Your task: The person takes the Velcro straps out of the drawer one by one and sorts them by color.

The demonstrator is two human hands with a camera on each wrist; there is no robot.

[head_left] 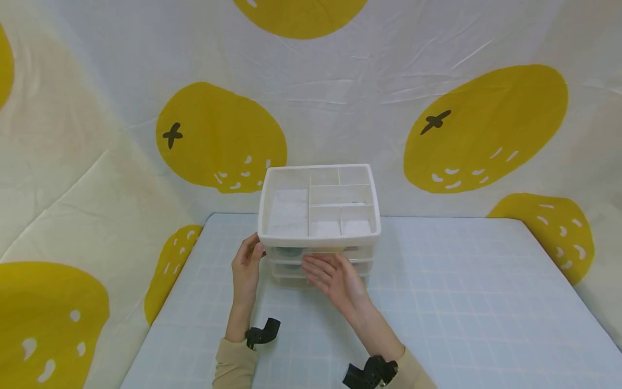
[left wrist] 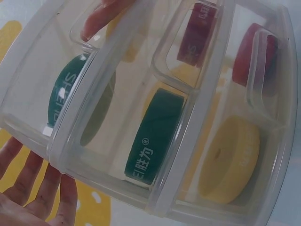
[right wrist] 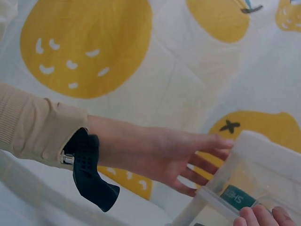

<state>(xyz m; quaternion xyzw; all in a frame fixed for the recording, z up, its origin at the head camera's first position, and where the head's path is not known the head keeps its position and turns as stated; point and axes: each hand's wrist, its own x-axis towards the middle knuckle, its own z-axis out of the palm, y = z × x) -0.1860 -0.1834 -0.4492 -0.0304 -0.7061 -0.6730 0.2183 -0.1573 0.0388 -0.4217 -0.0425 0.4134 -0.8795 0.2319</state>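
A white drawer organizer (head_left: 318, 237) with clear drawers stands on the table. My left hand (head_left: 247, 266) rests at its left side, fingers extended along the wall in the right wrist view. At the front, my right hand (head_left: 340, 286) has its palm turned up and its fingers loosely straight. One of its fingertips (left wrist: 101, 21) reaches the handle of the top drawer. Through the clear plastic show a green roll (left wrist: 68, 87) in the top drawer, a green roll (left wrist: 157, 134) and a dark red roll (left wrist: 197, 35) in the middle one, and a yellow roll (left wrist: 230, 160) and a red roll (left wrist: 254, 54) in the bottom one.
The organizer's top tray (head_left: 286, 213) is divided into several compartments. A pale blue checked cloth (head_left: 466, 302) covers the table. Behind it hangs a white curtain (head_left: 340, 124) with large yellow fruit prints. Each wrist wears a black camera mount (head_left: 371, 373).
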